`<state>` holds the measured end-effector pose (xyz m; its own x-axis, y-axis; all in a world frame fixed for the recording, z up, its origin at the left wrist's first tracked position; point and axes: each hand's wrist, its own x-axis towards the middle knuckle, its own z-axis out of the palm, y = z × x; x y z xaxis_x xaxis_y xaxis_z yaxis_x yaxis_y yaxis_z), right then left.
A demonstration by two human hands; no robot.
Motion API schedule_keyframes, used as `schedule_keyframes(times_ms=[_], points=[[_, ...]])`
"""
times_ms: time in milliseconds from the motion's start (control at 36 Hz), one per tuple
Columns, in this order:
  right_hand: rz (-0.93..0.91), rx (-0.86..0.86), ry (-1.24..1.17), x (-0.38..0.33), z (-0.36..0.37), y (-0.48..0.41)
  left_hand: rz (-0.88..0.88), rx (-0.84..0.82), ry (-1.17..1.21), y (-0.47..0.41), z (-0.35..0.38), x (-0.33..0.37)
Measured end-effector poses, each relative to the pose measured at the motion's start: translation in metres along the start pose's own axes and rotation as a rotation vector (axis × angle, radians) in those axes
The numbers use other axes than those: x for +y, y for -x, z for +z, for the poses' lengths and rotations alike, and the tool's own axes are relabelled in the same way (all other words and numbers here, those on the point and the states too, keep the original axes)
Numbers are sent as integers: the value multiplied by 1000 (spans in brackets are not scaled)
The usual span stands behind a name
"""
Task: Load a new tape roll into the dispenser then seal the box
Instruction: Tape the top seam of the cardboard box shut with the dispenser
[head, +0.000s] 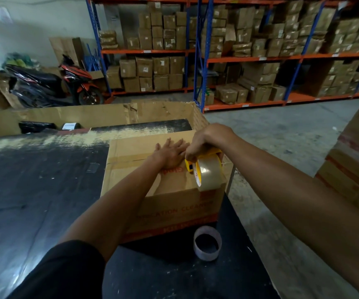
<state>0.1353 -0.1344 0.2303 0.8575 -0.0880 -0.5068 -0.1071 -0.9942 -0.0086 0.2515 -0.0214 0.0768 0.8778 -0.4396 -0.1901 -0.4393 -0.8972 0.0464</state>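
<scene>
Head view: left hand [171,155] lies flat, open on the box [152,190], right hand [204,142] grips the dispenser [195,165] at its near edge.

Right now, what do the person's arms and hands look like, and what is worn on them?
Both hands are bare, with no gloves. I see no rings, watch or bracelets. The left hand belongs to an arm with a short black sleeve that ends above the elbow; the forearm is uncovered. The right hand and its arm are uncovered as far as the picture edge; no sleeve shows there.
</scene>
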Motion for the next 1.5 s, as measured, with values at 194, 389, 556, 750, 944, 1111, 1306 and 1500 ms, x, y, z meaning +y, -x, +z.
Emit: schedule_keyframes(times_ms=[194, 389, 556, 750, 944, 1111, 1306, 1500], points=[[22, -12, -26, 0, -2, -2, -34, 1, 33, 11, 11, 5], [41, -24, -69, 7, 5, 1, -101, 52, 75, 13, 8, 6], [72, -61, -87, 11, 18, 10, -117, 9, 94, 9, 7, 7], [28, 13, -60, 11, 17, 21, 20, 127, 136, 10, 16, 9], [23, -3, -35, 11, 19, 25, -37, 114, 58, 6, 25, 12], [70, -59, -6, 15, 25, 28, -55, 67, 49, 9, 18, 17], [43, -11, -29, 17, 26, 42, 47, 29, 50, 25, 15, 21], [34, -13, -28, 17, 35, 42, 0, 39, 30, 26, 20, 24]])
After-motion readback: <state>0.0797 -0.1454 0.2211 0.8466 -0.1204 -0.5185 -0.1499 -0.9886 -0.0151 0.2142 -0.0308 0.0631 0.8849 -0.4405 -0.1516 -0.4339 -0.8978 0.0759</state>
